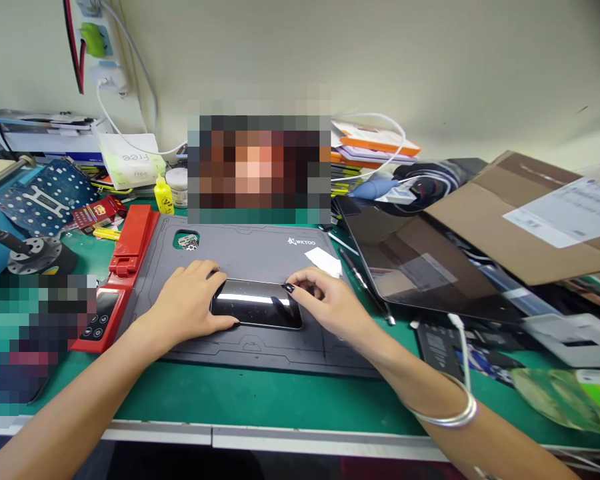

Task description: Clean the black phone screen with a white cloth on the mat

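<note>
Basically, the left hand (pixel 185 303) lies open and flat on a black smartphone (pixel 255 305) on a grey WKTOO repair mat (pixel 240 257), while the right hand (pixel 327 300) grips its corner with curled fingers.

Bright, even light fills the scene, seemingly from above, leaving only a soft shadow beside the left hand (pixel 187 308). A hard white streak of glare crosses the black glass of the smartphone (pixel 256 305), and the dark laptop screen (pixel 420 267) mirrors its surroundings. The front edge of the worktop (pixel 280 433) bows with wide-angle distortion. Blocky mosaic patches (pixel 259 160) hide areas at top centre and the left side.
</note>
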A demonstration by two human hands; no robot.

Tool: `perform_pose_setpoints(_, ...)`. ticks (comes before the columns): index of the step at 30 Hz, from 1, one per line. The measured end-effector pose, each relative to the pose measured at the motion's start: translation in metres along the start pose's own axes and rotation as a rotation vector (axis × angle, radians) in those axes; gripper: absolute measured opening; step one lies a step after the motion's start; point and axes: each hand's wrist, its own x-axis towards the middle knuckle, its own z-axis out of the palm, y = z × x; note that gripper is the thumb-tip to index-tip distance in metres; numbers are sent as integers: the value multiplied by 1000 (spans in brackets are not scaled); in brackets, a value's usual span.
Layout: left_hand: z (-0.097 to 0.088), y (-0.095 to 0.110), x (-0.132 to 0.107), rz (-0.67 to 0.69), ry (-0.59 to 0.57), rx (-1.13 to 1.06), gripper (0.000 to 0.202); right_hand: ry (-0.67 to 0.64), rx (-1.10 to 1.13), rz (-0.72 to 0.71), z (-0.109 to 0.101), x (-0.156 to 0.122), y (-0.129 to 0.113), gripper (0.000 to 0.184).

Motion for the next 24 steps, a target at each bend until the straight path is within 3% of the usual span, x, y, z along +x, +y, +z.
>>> perform_pose_setpoints(24, -1, 1, 0, -15, -24, -10, 61, -17, 169, 23, -6, -7, -1, 23)
